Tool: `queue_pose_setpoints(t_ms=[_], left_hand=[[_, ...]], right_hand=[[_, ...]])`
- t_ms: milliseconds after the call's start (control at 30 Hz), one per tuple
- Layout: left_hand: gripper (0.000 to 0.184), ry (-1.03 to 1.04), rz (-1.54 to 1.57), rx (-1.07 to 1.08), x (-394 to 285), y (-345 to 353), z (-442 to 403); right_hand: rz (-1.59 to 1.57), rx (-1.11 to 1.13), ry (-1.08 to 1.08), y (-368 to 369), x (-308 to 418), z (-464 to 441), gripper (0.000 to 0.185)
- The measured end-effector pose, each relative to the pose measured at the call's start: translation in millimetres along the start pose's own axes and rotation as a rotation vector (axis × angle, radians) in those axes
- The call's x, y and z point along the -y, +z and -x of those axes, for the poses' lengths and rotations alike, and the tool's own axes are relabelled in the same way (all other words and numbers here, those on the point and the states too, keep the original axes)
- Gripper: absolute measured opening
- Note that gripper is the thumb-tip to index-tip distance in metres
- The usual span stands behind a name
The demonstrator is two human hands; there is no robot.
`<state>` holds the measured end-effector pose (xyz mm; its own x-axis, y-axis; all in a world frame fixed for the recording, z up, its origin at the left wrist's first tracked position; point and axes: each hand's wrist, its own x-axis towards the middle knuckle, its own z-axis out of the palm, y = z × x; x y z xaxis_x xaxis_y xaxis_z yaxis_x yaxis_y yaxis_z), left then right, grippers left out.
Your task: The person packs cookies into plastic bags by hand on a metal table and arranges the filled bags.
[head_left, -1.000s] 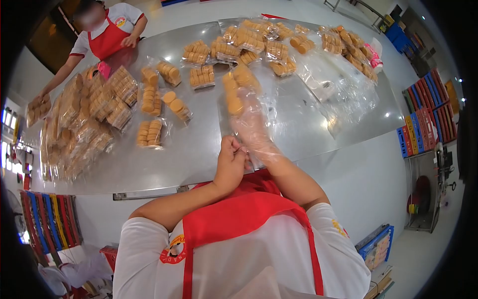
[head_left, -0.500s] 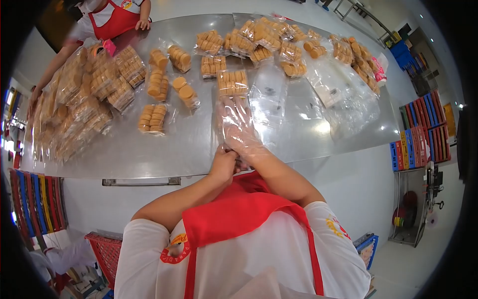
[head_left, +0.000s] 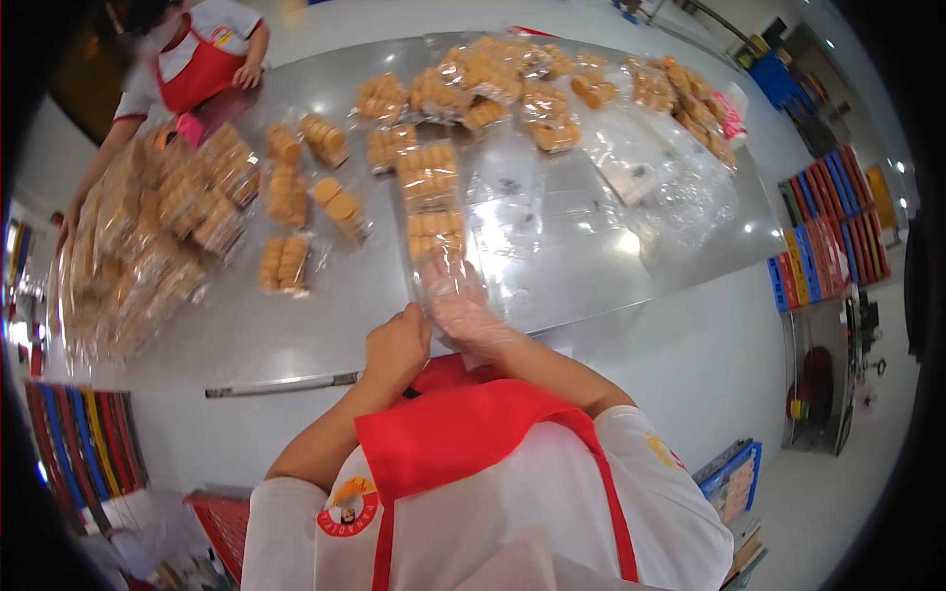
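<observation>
A long clear plastic bag (head_left: 471,258) lies on the steel table in front of me, with its mouth toward my body. Inside it sit a far pack of round biscuits (head_left: 429,175) and a nearer pack of biscuits (head_left: 435,232), end to end. My right hand (head_left: 455,295) reaches into the bag's mouth, fingers stretched out flat at the near pack, clear plastic over hand and wrist. My left hand (head_left: 398,347) is closed in a pinch at the left edge of the bag's mouth. Its fingertips are partly hidden.
Left, a big heap of packed biscuits (head_left: 148,227) covers the steel table (head_left: 335,320). Several loose packs (head_left: 286,264) lie nearer. More packs (head_left: 483,74) line the back, with flat clear bags (head_left: 650,167) at right. A co-worker in a red apron (head_left: 202,74) leans over the far left corner.
My right hand has drawn back toward me inside the bag, and a second biscuit pack now shows ahead of its fingers. My left hand has moved left, apart from my right wrist. The view has shifted slightly.
</observation>
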<state>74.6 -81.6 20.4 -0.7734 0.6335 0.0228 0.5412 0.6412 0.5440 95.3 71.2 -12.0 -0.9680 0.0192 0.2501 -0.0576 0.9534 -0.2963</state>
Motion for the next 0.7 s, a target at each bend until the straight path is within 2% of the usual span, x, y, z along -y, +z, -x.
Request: queue_pose_setpoints(t_ms=[33,67,133,200,267,300,367,433,567,700], left_hand=[[0.020,0.027,-0.002,-0.018,1,4,-1],[0.019,0.069,-0.017,-0.018,3,6,-3],[0.017,0.134,-0.050,-0.019,12,7,-2],[0.016,0.193,0.025,-0.026,24,3,-1],[0.014,0.228,0.153,-0.078,28,-2,1],[0.014,0.166,0.256,-0.094,27,-6,1],[0.013,0.041,0.457,-0.118,25,-9,2],[0.011,0.025,0.490,-0.184,29,-5,0],[0.012,0.008,0.526,-0.206,29,-2,-2],[0.012,0.003,0.503,-0.238,29,-1,-2]], right_hand=[[0.051,-0.082,-0.034,-3,0,-3,0.051],[0.070,-0.133,-0.091,-8,-1,-3,0.041],[-0.138,0.067,-0.143,-33,-2,14,0.029],[-0.331,0.127,-0.205,-45,-5,35,0.017],[-0.423,0.002,-0.209,-68,-10,58,0.007],[-0.429,-0.085,-0.179,-88,-15,69,0.005],[-0.179,-0.117,-0.088,-83,-70,80,0.010],[-0.254,-0.474,0.319,-113,-95,46,0.013],[0.099,-0.607,0.436,-118,-178,-35,0.035],[0.341,-0.568,0.309,-110,-222,-88,0.035]])
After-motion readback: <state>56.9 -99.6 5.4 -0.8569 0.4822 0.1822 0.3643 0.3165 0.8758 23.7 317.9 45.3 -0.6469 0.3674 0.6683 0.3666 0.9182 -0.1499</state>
